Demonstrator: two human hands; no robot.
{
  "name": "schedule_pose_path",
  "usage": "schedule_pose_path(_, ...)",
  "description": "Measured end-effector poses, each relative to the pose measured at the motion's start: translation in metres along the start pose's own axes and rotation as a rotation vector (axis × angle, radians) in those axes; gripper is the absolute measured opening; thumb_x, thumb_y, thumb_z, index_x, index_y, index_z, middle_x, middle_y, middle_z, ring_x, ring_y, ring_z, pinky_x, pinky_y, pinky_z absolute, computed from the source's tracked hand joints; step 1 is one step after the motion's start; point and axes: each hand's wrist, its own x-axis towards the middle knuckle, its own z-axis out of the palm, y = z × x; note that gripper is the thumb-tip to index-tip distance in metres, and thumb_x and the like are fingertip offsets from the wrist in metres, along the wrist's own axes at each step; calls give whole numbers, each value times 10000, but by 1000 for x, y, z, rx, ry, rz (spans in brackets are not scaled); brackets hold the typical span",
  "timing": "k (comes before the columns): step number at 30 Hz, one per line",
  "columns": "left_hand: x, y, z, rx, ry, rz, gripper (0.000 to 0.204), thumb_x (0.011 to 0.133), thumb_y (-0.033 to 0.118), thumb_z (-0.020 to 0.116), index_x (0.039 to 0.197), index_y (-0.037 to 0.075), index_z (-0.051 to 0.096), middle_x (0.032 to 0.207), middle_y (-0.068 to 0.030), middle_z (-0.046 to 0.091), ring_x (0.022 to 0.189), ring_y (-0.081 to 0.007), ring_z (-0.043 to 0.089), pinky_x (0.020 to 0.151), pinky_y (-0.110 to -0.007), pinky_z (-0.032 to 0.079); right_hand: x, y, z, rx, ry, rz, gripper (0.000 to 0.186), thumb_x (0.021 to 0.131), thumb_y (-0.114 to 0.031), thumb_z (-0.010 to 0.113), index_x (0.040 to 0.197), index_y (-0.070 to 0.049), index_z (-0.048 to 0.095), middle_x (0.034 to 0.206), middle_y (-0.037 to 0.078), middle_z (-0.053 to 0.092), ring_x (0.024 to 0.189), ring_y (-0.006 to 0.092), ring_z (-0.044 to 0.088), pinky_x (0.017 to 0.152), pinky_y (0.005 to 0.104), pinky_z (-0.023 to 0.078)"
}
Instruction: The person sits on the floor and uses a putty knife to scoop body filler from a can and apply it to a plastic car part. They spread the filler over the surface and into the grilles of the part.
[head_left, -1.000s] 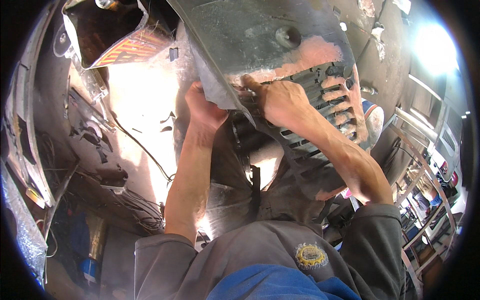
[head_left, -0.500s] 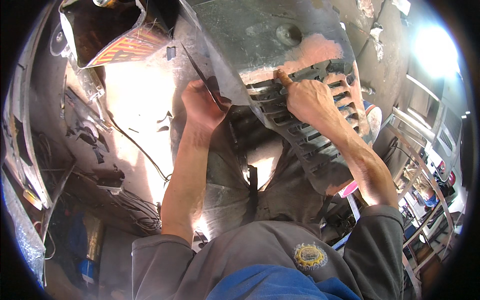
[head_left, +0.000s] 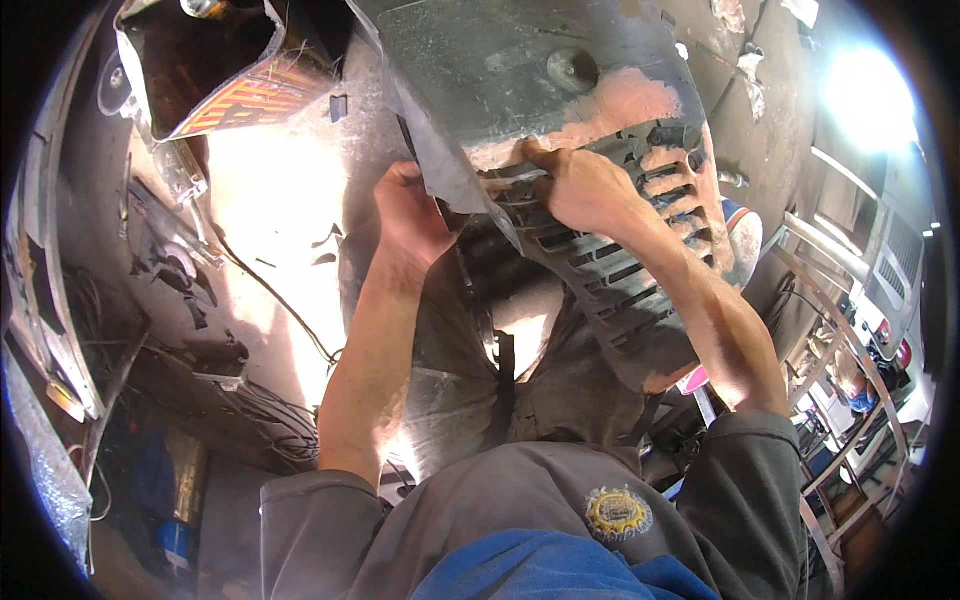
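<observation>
- Dark grey, the slatted panel [head_left: 480, 70] lies at a slant in front of the person, its lower part over the lap; a round hollow [head_left: 573, 68] sits in its smooth upper face.
- Pinkish filler [head_left: 640, 95] spreads in an uneven patch above the slats, runs as a thin strip along their top and coats some of the slats at the right.
- The left hand [head_left: 415, 215] is curled round the panel's left edge, thumb uppermost.
- The right hand [head_left: 590, 190] lies over the slats, index finger stretched to the strip of filler, the other fingers bent; whether they hold anything, I cannot tell. The two hands are apart.
- Sunlight washes out a broad part of the floor [head_left: 275, 200] to the left, where a thin black cable [head_left: 275, 300] snakes along, dark scraps [head_left: 185, 260] lie beside the glare and a bundle of wires [head_left: 275, 415] sits lower down.
- An open box [head_left: 225, 105] with orange-red stripes stands at the upper left.
- To the right, a metal frame [head_left: 860, 340] stands in front of a pale vehicle [head_left: 890, 300], under a glaring light [head_left: 870, 95].
- Grey work shirt [head_left: 540, 490] and dark trousers [head_left: 450, 395] fill the near side.
</observation>
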Motion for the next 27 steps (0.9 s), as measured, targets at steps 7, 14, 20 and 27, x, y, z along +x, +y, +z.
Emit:
schedule_pose_path(7,-8,5,17,-159,14,-24,402,827,265,413,1001,-28,625,898,-209,666,849,-400,664,849,-525,529,11,-21,17,154,-55,-130,383,923,-251,522,1301,-221,579,1014,189,704,974,398,669,815,476,524)
schedule_pose_path(14,8,-3,-29,43,-272,52,685,837,674,497,1257,142,594,1190,-82,641,1110,-295,598,1000,-520,459,6,1,16,-216,120,-123,564,858,-116,491,1421,-152,517,880,206,703,828,362,696,725,457,542)
schedule_pose_path(20,-10,5,26,-87,231,-2,374,829,277,441,1063,70,646,1084,-66,663,1056,-245,615,925,-412,497,7,26,5,-234,105,-33,499,853,-113,465,1342,-106,562,875,215,703,823,384,692,721,474,540)
schedule_pose_path(27,-8,5,10,-179,-111,2,377,846,249,416,986,-18,644,946,-171,671,896,-330,654,855,-474,524,19,4,16,129,-9,-118,417,921,-297,522,1321,-198,582,1028,228,694,988,402,664,825,483,523)
